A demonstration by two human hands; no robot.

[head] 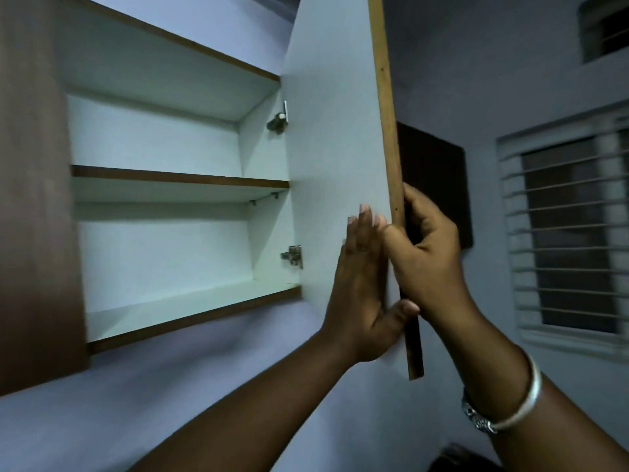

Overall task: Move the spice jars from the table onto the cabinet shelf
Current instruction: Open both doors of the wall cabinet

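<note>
Both hands are working the open cabinet door (335, 158): the left hand (360, 284) is pressing flat and wide against its white inner face, thumb hooking under toward the edge, while the right hand (427, 253) is curling closed around the door's wooden edge, a bangle (520, 400) sitting on that wrist. Both forearms are reaching up from five and six o'clock. The risk, as I judge it, is the door swinging back and pinching fingers. The shelf (177, 180), at nine o'clock, is standing bare; spice jars and desk are lying out of view.
</note>
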